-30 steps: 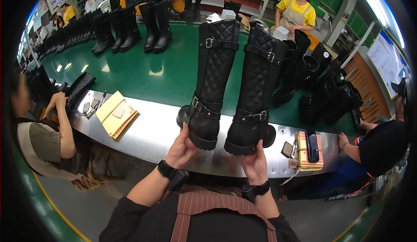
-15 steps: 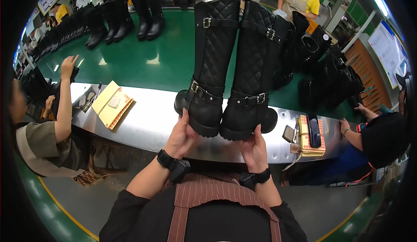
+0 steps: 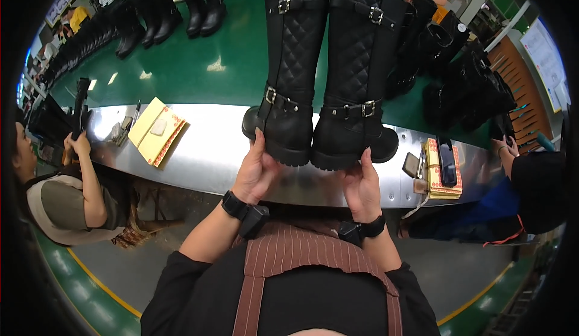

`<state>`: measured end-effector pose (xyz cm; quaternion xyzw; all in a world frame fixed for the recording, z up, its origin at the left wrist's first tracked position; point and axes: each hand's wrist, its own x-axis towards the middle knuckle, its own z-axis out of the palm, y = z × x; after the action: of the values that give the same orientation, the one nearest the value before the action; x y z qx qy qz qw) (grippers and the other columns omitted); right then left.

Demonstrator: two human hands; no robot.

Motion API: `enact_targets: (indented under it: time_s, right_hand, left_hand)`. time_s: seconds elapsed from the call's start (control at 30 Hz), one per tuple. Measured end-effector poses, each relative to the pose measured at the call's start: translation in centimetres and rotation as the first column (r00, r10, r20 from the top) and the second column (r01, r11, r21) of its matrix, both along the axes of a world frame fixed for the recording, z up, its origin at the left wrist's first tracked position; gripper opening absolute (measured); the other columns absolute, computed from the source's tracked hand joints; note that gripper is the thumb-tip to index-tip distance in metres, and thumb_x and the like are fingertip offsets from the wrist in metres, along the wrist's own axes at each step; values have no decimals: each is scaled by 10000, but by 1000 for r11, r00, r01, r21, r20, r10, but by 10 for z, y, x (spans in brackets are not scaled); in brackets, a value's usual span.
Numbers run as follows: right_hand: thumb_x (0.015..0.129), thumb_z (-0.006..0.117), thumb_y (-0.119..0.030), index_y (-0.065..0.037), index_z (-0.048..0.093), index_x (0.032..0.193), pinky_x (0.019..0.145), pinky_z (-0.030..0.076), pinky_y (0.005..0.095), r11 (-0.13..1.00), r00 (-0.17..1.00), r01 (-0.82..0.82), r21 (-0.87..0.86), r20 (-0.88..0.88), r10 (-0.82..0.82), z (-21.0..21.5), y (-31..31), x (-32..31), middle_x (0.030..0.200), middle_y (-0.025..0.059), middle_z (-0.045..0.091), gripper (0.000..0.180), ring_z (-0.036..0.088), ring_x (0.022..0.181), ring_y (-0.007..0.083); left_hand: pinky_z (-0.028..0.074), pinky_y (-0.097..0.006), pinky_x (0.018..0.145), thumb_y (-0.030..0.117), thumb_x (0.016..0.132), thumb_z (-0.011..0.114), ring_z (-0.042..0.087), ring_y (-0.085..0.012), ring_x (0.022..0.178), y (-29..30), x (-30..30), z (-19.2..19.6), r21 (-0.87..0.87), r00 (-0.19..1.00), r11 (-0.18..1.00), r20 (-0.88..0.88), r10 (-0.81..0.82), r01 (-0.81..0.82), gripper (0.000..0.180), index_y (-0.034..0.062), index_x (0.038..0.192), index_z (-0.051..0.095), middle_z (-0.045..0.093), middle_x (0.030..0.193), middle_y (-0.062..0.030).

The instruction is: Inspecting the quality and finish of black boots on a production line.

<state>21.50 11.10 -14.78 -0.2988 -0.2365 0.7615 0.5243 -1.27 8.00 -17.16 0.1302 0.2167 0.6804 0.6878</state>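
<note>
Two tall black boots with quilted shafts, buckled straps and lugged soles stand side by side before me, heels toward me and toes turned outward. My left hand [image 3: 256,172] grips the left boot [image 3: 295,52] low at its heel, thumb up against the back and fingers beneath the sole. In the same way, my right hand [image 3: 363,186] is closed on the heel of the right boot [image 3: 354,64]. The undersides of both soles and most of my fingertips are hidden. The boots are over the metal edge [image 3: 211,134] of the workbench.
A green work surface [image 3: 181,76] carries rows of black boots [image 3: 205,4] at far left and more boots [image 3: 461,88] at right. Left lies a yellow pad [image 3: 158,132] with a small block. At right, a dark phone-like object [image 3: 446,164] rests on another pad. Co-workers stand on both sides.
The boots sit higher in view, their toes turned slightly further outward. The left co-worker's raised hand has come down to a dark boot. The right co-worker's hands have left the bench edge.
</note>
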Motion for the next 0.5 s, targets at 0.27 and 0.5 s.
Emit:
enact_targets:
  time_s: [0.27,0.5]
  right_hand:
    - [1001,590,-294,-78,455,1387,969,484,406,1000,999,2,20,-43,-2,-4,5,4,1322,64,574,463,570,1181,220]
    - [753,858,-334,-49,141,1560,1139,306,415,918,882,-149,368,469,-45,-5,11,5,1529,171,334,1117,348,1409,288]
  left_hand:
    - [309,-467,1174,464,1019,443,409,-259,1397,-2,-5,3,26,997,999,-61,-36,38,612,134,1514,299,419,1518,-90]
    - [357,-399,1148,546,960,480,480,-261,1334,2,5,21,135,984,990,-175,-21,45,684,116,1486,398,487,1464,-90]
